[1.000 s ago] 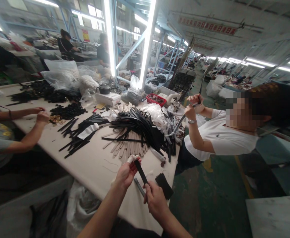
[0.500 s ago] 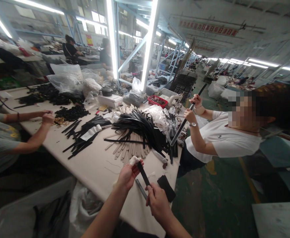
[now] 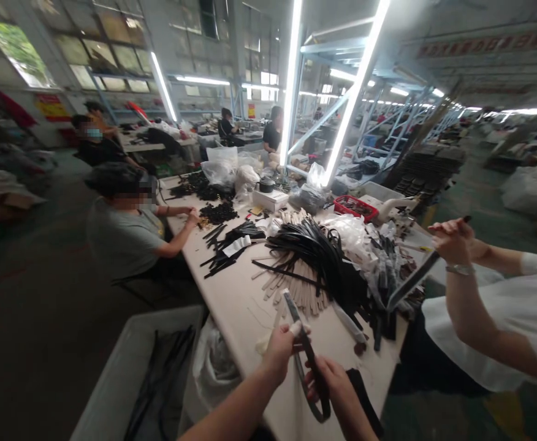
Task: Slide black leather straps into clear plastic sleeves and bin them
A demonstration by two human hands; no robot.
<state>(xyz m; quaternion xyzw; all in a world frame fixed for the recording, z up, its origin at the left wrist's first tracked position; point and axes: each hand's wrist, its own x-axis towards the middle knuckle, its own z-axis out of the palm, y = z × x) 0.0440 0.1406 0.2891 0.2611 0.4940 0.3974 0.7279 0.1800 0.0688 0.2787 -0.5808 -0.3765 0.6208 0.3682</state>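
Black strap (image 3: 309, 350): at the near end of the pale worktable (image 3: 238, 312), raised in both hands. Far end points up and away toward the fan of beige strips (image 3: 296, 288); near end bends round in a loop beneath the right hand.

Left hand (image 3: 280, 352): fingers grasping the strap partway along; white wrapping (image 3: 295, 329) on a digit.

Right hand (image 3: 335, 386): fingers curled round the strap, nearer than the left hand. Black flat piece (image 3: 363, 395) just beside it, to the right.

Farther along the table: bundle of long black strips (image 3: 312, 242) lying across the beige ones; red basket (image 3: 357, 209) beyond, to the right.

Near left, below table level: pale bin (image 3: 128, 324) with dark strips (image 3: 162, 373) inside.

Right: co-worker in white (image 3: 502, 318) holding a dark strip (image 3: 413, 282) at a slant, both hands raised.
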